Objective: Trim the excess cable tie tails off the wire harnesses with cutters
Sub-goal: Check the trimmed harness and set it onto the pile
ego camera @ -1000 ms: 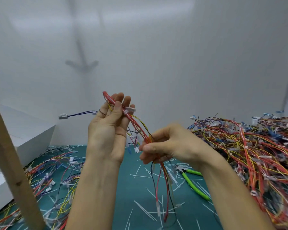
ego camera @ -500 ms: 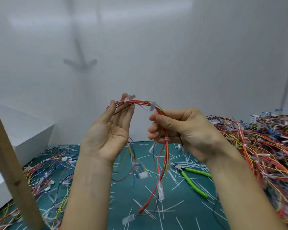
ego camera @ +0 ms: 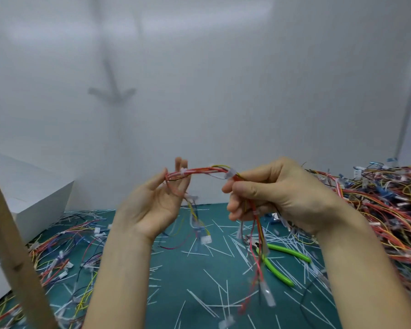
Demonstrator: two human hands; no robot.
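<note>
Harness (ego camera: 207, 170) held up over the mat (ego camera: 176, 276): right hand (ego camera: 275, 198) clenched round the bundle, left hand (ego camera: 152, 205) loose, wires draped across straight fingers. Light, floppy stuff, I'd grip beside a tie (ego camera: 230, 174). Cutters (ego camera: 278, 260) lie below.
</note>
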